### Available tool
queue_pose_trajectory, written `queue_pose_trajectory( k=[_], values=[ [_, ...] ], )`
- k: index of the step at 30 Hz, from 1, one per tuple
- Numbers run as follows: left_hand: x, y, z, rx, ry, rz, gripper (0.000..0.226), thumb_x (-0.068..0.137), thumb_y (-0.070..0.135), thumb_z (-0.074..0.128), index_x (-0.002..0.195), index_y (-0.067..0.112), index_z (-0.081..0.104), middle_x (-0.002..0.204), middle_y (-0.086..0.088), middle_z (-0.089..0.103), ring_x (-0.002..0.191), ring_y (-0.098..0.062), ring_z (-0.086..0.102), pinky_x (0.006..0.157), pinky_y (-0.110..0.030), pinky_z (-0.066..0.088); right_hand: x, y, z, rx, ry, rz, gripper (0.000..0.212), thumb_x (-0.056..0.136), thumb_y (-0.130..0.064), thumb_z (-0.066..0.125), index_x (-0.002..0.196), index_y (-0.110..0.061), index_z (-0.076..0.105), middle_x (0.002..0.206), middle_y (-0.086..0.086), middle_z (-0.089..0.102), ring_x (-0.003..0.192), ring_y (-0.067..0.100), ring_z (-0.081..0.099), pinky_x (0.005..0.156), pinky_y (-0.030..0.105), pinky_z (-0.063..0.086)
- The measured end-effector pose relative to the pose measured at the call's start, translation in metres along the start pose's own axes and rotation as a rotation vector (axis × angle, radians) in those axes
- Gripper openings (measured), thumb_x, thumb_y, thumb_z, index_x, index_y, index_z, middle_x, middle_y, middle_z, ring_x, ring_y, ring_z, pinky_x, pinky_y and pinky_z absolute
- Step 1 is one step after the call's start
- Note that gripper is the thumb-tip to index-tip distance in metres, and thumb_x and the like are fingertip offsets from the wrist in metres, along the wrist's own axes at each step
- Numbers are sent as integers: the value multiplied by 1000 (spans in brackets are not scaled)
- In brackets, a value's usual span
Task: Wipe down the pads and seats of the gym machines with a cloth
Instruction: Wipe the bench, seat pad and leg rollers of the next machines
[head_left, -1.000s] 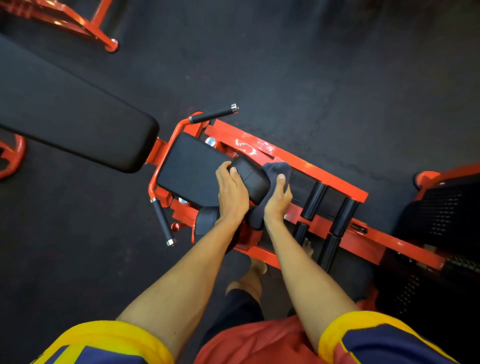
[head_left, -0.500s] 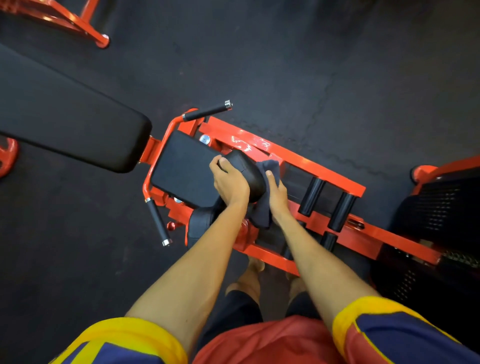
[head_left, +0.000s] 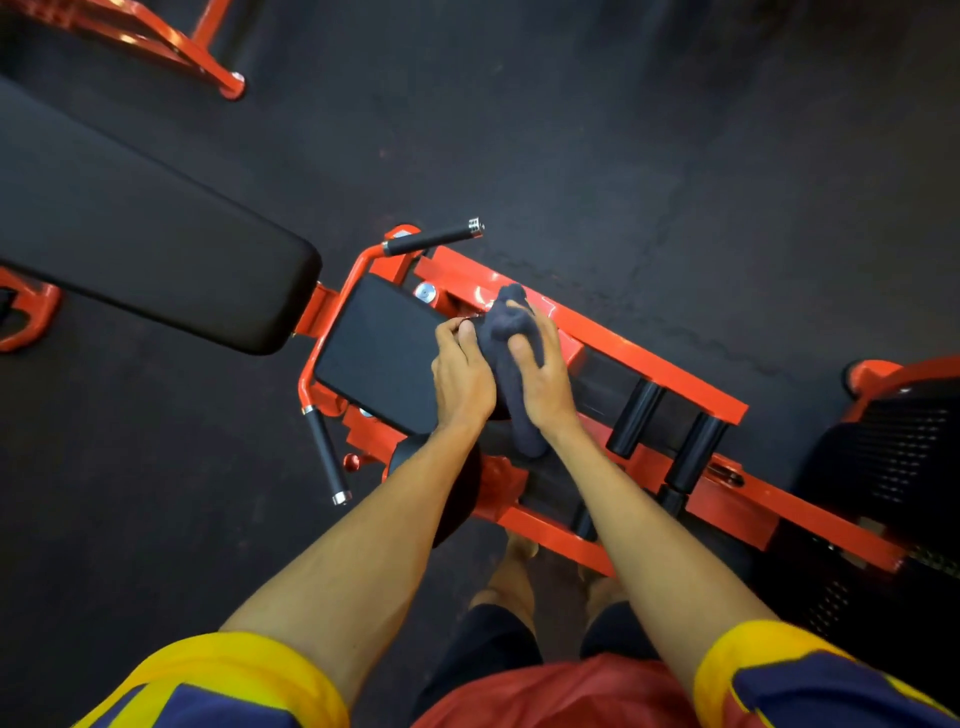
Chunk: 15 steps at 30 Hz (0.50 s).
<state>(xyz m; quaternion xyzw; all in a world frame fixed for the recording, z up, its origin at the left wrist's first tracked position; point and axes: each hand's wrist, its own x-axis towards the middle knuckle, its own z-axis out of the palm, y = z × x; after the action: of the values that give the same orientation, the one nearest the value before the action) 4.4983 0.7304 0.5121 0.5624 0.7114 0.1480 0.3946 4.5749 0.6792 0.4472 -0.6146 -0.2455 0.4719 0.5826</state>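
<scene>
An orange gym machine stands below me with a black square seat (head_left: 374, 353) and a long black back pad (head_left: 156, 249) to its left. A dark grey cloth (head_left: 506, 338) is draped over a black roller pad, which it and my hands mostly hide. My right hand (head_left: 540, 374) presses the cloth onto the roller, fingers curled round it. My left hand (head_left: 462, 374) grips the roller's left end beside the cloth. A second roller pad (head_left: 457, 499) shows under my left forearm.
The orange frame (head_left: 649, 364) runs right with two black foot rollers (head_left: 691, 447). Two black handles (head_left: 431, 239) stick out beside the seat. Another dark machine (head_left: 893, 467) stands at the right, an orange frame (head_left: 171, 41) at the top left. My bare feet (head_left: 519, 561) stand on black rubber flooring.
My right hand has carried the cloth from the roller's right side up over its top, covering the pad. My left hand has kept its hold on the roller's left end.
</scene>
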Motion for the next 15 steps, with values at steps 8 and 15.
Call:
queue_pose_trajectory(
  k=[8, 15],
  values=[
    [5, 4, -4, 43, -27, 50, 25, 109, 37, 27, 106, 20, 45, 98, -8, 61, 92, -28, 57, 77, -37, 38, 64, -29, -9, -329, -232, -42, 42, 92, -50, 56, 119, -20, 68, 118, -7, 69, 114, 13, 63, 99, 28, 47],
    [5, -2, -2, 64, -13, 100, 31, 110, 35, 26, 120, 16, 49, 100, -9, 60, 96, -26, 52, 77, -31, 30, 77, 6, -9, -84, -161, 301, 45, 102, -47, 47, 116, -12, 71, 115, 8, 73, 112, 22, 66, 100, 31, 47]
  ],
)
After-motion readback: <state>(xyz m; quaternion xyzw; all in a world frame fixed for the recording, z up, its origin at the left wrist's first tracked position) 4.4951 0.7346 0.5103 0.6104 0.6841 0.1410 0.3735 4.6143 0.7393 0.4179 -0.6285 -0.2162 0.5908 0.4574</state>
